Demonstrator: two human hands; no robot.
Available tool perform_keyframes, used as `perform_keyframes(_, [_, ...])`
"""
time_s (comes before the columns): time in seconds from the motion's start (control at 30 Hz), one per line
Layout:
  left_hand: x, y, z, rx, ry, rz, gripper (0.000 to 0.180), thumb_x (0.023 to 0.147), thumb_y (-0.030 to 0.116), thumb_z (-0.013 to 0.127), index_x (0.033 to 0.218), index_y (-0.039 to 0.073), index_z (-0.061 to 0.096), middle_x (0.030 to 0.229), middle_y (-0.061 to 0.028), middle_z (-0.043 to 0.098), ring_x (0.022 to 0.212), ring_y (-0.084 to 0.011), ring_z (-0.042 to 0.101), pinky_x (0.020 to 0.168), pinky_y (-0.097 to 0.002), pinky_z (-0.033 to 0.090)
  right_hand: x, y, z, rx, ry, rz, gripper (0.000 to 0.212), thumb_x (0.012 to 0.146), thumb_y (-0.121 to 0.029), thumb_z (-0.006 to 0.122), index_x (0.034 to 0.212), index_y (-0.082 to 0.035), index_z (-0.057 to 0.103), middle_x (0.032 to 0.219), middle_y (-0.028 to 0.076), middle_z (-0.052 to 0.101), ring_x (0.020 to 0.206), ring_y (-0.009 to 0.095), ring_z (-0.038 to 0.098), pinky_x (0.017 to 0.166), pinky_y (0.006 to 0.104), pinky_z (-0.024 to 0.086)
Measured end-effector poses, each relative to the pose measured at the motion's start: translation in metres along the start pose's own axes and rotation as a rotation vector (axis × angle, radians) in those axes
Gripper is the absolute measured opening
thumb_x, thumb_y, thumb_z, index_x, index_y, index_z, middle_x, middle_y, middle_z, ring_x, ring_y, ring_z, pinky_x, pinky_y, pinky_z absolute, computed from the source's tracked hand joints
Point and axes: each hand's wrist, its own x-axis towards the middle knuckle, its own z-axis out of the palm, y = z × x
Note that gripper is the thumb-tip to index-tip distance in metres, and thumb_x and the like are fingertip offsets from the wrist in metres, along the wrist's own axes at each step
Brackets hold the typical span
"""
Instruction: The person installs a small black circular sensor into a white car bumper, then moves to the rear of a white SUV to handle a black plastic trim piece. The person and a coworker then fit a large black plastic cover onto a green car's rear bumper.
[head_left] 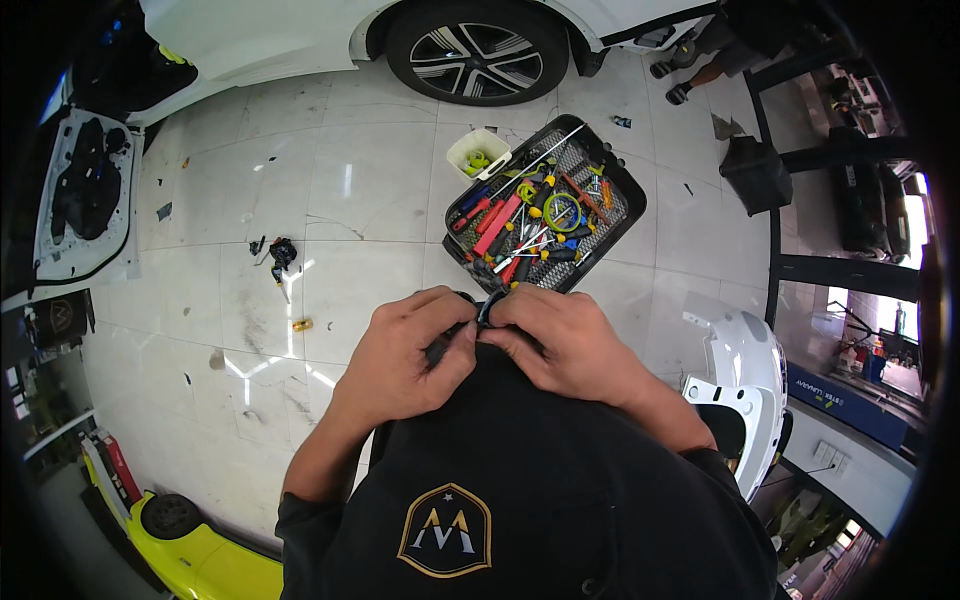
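Both hands meet at the middle of the view, just beyond the black shirt front. The fingers of my left hand (415,350) are closed in a pinch, the thumb pressed against the forefinger. Facing it, my right hand (565,340) is also closed, thumb and forefinger together. Between the fingertips is a small dark piece with a shiny curved edge (487,310). Its kind cannot be made out, since the fingers cover most of it. Just past the hands, a black tray (628,200) on the floor holds screwdrivers, red-handled tools and a yellow-green ring.
A white tub (460,158) stands against the tray. Beyond is a white car's wheel (478,55). Small black parts (284,254) and an orange roll (302,325) lie on the left floor. At right are a white body panel (750,390) and a dark bin (757,175).
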Motion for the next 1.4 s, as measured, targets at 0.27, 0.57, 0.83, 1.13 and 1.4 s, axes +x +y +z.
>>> perform_keyframes(0.27, [0.005, -0.001, -0.006, 0.002, -0.074, 0.034, 0.01, 0.079, 0.001, 0.063, 0.088, -0.002, 0.06, 0.076, -0.0139, 0.06, 0.063, -0.0323, 0.058, 0.059, -0.0364, 0.049, -0.001, -0.005, -0.001, -0.027, 0.024, -0.002, 0.017, 0.084, -0.01, 0.074, 0.092, -0.003, 0.061, 0.082, 0.009, 0.062, 0.071, 0.03, 0.065, 0.058, 0.0387, 0.052])
perform_keyframes(0.57, [0.008, -0.007, -0.003, -0.042, -0.028, -0.016, 0.006, 0.078, -0.001, 0.065, 0.083, -0.002, 0.061, 0.071, -0.0112, 0.06, 0.055, -0.0208, 0.058, 0.053, -0.0314, 0.046, -0.001, -0.008, 0.006, -0.1, 0.091, -0.026, 0.016, 0.082, -0.006, 0.072, 0.093, -0.004, 0.061, 0.081, 0.009, 0.062, 0.068, 0.029, 0.065, 0.055, 0.0382, 0.052])
perform_keyframes(0.83, [0.006, -0.001, 0.003, -0.014, -0.014, -0.138, 0.006, 0.079, 0.0, 0.066, 0.083, -0.004, 0.066, 0.069, -0.0125, 0.064, 0.055, -0.0182, 0.062, 0.053, -0.0293, 0.049, -0.003, -0.013, 0.008, -0.251, 0.028, -0.006, 0.027, 0.073, 0.005, 0.071, 0.098, -0.002, 0.062, 0.08, 0.009, 0.063, 0.063, 0.027, 0.065, 0.052, 0.0357, 0.051])
perform_keyframes(1.13, [0.002, -0.004, -0.008, -0.132, -0.047, -0.227, 0.007, 0.084, 0.001, 0.064, 0.088, -0.005, 0.067, 0.074, -0.0112, 0.067, 0.059, -0.0167, 0.065, 0.056, -0.0287, 0.051, 0.0, -0.01, 0.018, -0.046, 0.139, 0.114, 0.017, 0.081, -0.004, 0.076, 0.093, -0.003, 0.065, 0.08, 0.01, 0.067, 0.067, 0.028, 0.067, 0.056, 0.0343, 0.051])
perform_keyframes(1.4, [0.002, -0.009, -0.008, -0.15, -0.06, -0.13, 0.013, 0.093, 0.004, 0.06, 0.096, -0.006, 0.067, 0.085, -0.0127, 0.071, 0.072, -0.0155, 0.07, 0.065, -0.0268, 0.055, -0.001, -0.007, 0.011, 0.104, 0.17, 0.229, 0.013, 0.083, -0.007, 0.077, 0.09, -0.002, 0.066, 0.079, 0.011, 0.067, 0.066, 0.026, 0.066, 0.059, 0.0318, 0.05])
